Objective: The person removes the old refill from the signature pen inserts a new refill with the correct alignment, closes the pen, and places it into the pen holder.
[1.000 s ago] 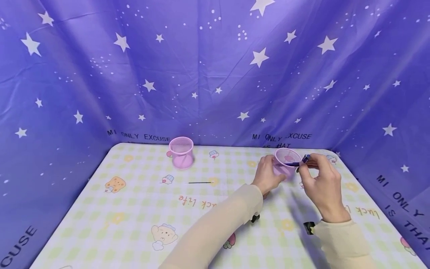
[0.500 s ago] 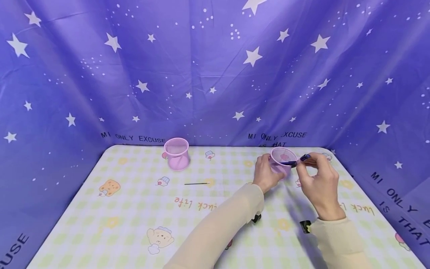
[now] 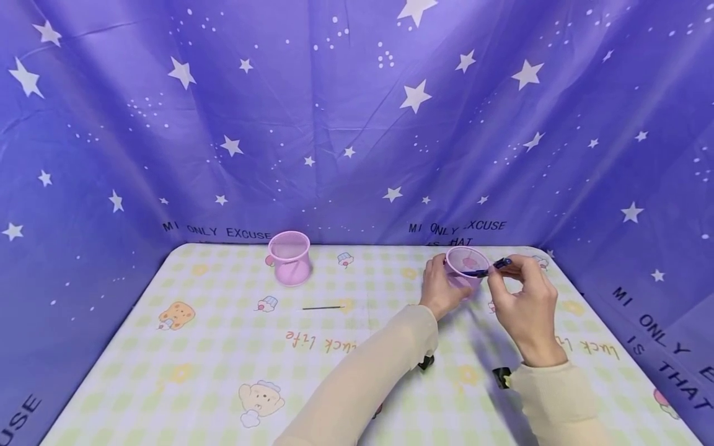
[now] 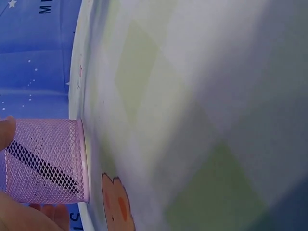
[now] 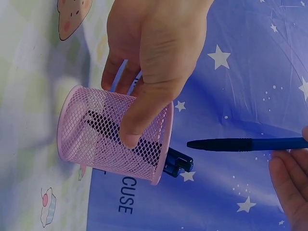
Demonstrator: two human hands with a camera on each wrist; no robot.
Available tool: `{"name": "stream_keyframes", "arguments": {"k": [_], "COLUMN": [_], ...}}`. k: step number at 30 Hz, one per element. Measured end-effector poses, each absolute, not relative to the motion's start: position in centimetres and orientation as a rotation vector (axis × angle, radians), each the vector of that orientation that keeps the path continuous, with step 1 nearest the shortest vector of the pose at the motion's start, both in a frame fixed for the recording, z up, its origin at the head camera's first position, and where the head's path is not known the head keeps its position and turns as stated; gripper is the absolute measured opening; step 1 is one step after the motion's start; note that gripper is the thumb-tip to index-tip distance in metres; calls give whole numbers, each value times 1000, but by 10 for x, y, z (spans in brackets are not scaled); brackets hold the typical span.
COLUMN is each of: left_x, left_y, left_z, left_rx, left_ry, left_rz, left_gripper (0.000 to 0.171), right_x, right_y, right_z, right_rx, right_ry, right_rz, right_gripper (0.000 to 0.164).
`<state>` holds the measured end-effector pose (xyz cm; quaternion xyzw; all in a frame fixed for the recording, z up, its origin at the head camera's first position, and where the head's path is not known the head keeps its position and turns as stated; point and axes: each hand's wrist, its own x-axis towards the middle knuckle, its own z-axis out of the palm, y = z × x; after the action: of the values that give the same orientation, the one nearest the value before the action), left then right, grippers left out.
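Observation:
My left hand (image 3: pixel 442 290) grips a pink mesh pen holder (image 5: pixel 96 137) at the table's right side. Its thumb lies across the mesh, with the other fingers behind. Dark pens (image 5: pixel 180 162) lean inside, their blue ends poking past the rim; the left wrist view shows their dark shafts through the mesh. My right hand (image 3: pixel 527 306) pinches a blue pen (image 5: pixel 274 144) with a black grip section. The pen's tip points at the holder's opening and, in the right wrist view, stands apart from the rim.
A second pink mesh pen holder (image 3: pixel 292 266) stands at the back left. Between the holders and nearer to me lies a thin dark stick (image 3: pixel 323 308). A checked cartoon cloth (image 3: pixel 223 347) covers the table, and a purple star curtain (image 3: pixel 334 124) encloses its back and sides.
The pen in my right hand has tilted from steep to flatter, beside the holder's rim. My left hand keeps its grip on the holder. The head view has shifted slightly.

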<state>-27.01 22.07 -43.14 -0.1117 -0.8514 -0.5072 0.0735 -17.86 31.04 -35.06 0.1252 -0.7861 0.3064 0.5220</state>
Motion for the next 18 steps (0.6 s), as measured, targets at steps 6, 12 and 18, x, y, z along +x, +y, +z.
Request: {"name": "stream_keyframes", "arguments": {"k": [6, 12, 18], "left_x": [-270, -273, -277], "left_y": [225, 228, 226], "left_z": [-433, -432, -433], "left_rx": [-296, -300, -292], "left_ry": [-2558, -2563, -2582], "left_rz": [-1587, -1573, -1571], "left_gripper": [85, 85, 86], "right_x": [-176, -176, -178], "right_y": [311, 312, 310], "right_z": [-351, -350, -351], "right_rx": [286, 292, 310], "right_ry": [-1871, -1860, -1862], "right_rz": [731, 743, 767], "right_gripper": [21, 19, 21]}}
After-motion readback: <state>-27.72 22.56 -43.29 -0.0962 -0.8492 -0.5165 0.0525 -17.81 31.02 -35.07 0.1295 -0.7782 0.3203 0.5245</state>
